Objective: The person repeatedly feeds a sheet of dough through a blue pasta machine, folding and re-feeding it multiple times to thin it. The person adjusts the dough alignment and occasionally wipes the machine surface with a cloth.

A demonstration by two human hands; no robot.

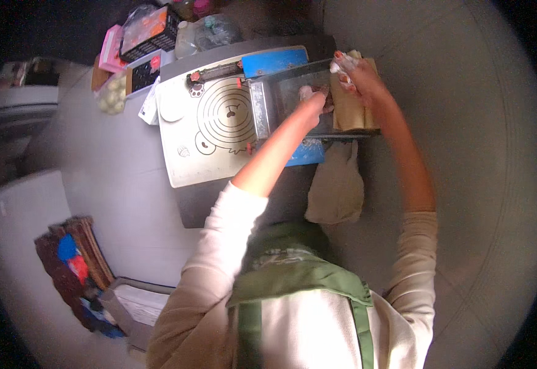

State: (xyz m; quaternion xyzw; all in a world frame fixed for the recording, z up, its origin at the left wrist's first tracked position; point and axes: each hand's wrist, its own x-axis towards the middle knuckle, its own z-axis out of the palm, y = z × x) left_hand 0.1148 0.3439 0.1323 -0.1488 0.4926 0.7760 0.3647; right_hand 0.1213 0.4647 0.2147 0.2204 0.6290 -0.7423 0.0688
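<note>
A shallow grey tray (293, 86) with a shiny left edge lies across blue boards (274, 61). Over its right part reaches my left hand (313, 103), fingers curled down and closed around something too blurred to name. Farther right, my right hand (367, 83) grips a crumpled white cloth (343, 66) with reddish-orange patches showing by the fingers. Beneath that hand, a tan folded piece (347, 107), perhaps cloth or board, covers the tray's right end.
A white mat (176, 138) with a cartoon drawing lies left of the tray. Beyond it stand a black crate (151, 34), a bag of round pale things (113, 95) and a clear plastic bag (216, 34). A pale bag (337, 190) hangs at the near edge.
</note>
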